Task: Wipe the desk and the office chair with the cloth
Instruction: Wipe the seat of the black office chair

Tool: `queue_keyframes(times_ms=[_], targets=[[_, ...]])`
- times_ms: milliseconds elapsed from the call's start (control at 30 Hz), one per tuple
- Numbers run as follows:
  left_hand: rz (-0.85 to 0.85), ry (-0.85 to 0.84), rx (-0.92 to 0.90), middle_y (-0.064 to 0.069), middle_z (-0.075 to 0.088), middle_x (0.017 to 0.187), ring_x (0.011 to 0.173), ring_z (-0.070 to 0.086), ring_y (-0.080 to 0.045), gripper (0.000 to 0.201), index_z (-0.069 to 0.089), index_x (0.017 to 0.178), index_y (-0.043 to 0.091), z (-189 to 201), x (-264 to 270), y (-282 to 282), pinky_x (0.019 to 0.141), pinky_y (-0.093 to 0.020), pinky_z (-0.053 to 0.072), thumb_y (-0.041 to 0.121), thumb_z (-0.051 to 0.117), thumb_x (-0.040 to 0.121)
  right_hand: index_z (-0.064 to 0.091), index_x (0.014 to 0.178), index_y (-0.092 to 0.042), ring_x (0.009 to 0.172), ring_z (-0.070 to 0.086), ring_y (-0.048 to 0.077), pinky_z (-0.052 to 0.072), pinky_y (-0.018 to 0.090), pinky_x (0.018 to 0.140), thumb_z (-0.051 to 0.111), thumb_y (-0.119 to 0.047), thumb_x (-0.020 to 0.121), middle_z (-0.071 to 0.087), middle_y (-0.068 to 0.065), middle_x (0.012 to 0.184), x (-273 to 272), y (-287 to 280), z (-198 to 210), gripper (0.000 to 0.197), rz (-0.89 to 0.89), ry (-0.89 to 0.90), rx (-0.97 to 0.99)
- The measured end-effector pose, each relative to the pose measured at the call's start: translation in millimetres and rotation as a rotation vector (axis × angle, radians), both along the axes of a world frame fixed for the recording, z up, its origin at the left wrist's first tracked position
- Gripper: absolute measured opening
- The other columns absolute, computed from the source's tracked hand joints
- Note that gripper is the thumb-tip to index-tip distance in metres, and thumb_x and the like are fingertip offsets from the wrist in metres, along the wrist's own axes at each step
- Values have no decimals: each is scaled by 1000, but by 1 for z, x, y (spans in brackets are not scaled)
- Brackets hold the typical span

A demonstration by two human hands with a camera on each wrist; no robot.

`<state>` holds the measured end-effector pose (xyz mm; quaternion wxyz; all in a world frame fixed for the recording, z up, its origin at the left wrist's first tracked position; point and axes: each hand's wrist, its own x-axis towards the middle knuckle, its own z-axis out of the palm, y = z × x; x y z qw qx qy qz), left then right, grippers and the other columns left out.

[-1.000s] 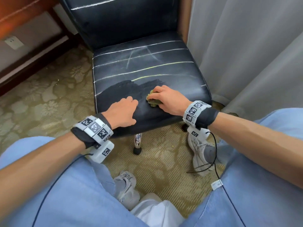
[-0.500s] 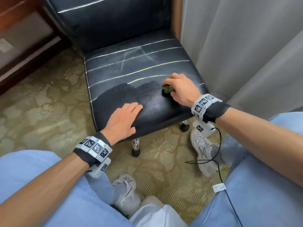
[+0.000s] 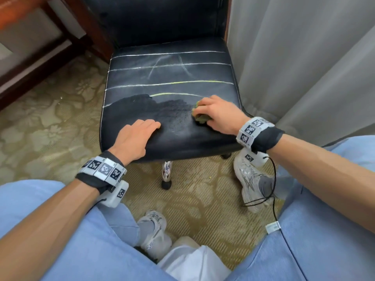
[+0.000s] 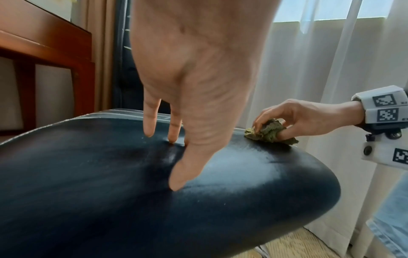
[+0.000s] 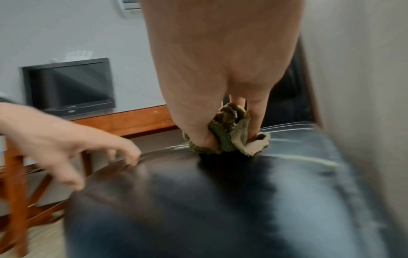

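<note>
The right hand (image 3: 218, 114) grasps a bunched green cloth (image 3: 200, 116), fingers and thumb curled round it, and presses it down on the seat of the black office chair (image 3: 168, 78). In the left wrist view the cloth (image 4: 270, 132) sits on the seat's right front part, near the edge, with the fingertips (image 4: 258, 124) bent over it. The right wrist view shows the cloth (image 5: 227, 132) wedged between thumb and fingers and touching the upholstery.

The left hand (image 3: 136, 138) holds nothing; it rests on the front of the seat with fingers extended and relaxed, tips touching the leather, well apart from the cloth.

The seat shows a darker patch across its front half, bordering the cloth; behind that the surface is greyish with pale seam lines. A grey curtain (image 3: 294, 57) hangs just beside the chair's right side. Wooden furniture (image 3: 30, 37) stands to the left on a patterned carpet (image 3: 50, 128).
</note>
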<state>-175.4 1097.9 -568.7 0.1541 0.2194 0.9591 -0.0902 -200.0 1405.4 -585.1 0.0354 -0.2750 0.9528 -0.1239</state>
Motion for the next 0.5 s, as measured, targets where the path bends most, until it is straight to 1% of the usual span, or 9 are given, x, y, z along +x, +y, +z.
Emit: queue_keyframes(times_ms=[67, 100, 167, 233, 300, 333, 367, 433, 500], targets=[[32, -18, -10, 9, 39, 156, 134, 45, -22, 79, 34, 152, 29, 5, -1, -2, 94, -43, 49, 21, 76, 85, 64, 127, -32, 113, 49, 28, 54, 48, 85, 64, -6, 83, 57, -4, 129, -5, 20, 4, 51, -121, -21, -44], [54, -27, -4, 10, 41, 155, 134, 46, -22, 77, 35, 152, 30, 8, -1, -4, 96, -44, 50, 28, 76, 87, 66, 126, -31, 112, 50, 28, 52, 48, 89, 64, -4, 82, 59, -4, 128, -4, 27, 4, 51, -141, -26, -63], [90, -42, 10, 9, 45, 152, 132, 49, -23, 74, 36, 152, 30, 12, 0, -9, 96, -44, 49, 36, 75, 89, 69, 123, -26, 109, 52, 29, 51, 47, 92, 66, -2, 80, 61, -2, 127, 5, 27, 5, 50, -66, -5, -66], [138, -41, 33, 6, 51, 147, 128, 53, -24, 71, 38, 151, 30, 15, 3, -12, 95, -43, 49, 36, 74, 90, 69, 121, -25, 109, 52, 26, 52, 44, 91, 67, -5, 81, 61, -2, 126, 25, 15, 3, 45, 99, 20, -28], [173, -19, 63, 4, 53, 144, 126, 54, -26, 66, 42, 149, 27, 16, 8, -14, 96, -45, 51, 36, 73, 91, 67, 122, -28, 116, 49, 22, 54, 38, 89, 61, -15, 88, 58, -6, 130, 51, -2, -3, 37, 232, 4, 6], [187, -8, 66, 2, 54, 143, 126, 54, -26, 64, 44, 148, 25, 15, 11, -14, 97, -46, 51, 36, 72, 92, 66, 122, -29, 120, 48, 20, 56, 38, 87, 57, -19, 90, 57, -8, 131, 63, -10, -8, 35, 285, 1, 31], [193, 2, 64, 0, 54, 143, 127, 54, -27, 63, 45, 147, 22, 14, 13, -14, 97, -47, 51, 37, 72, 92, 66, 122, -30, 123, 46, 20, 58, 39, 83, 55, -21, 92, 55, -8, 133, 72, -18, -13, 33, 324, 8, 63], [194, 9, 84, -1, 53, 143, 127, 55, -27, 63, 46, 147, 20, 13, 17, -11, 99, -48, 51, 38, 72, 92, 65, 122, -30, 127, 45, 21, 59, 42, 76, 60, -17, 94, 53, -8, 136, 80, -28, -21, 31, 347, 35, 95], [186, 13, 139, 0, 51, 146, 129, 54, -26, 65, 46, 148, 21, 13, 20, -6, 100, -48, 51, 38, 73, 92, 65, 124, -30, 128, 46, 22, 60, 42, 75, 66, -15, 93, 53, -8, 139, 77, -27, -19, 35, 332, 57, 60]])
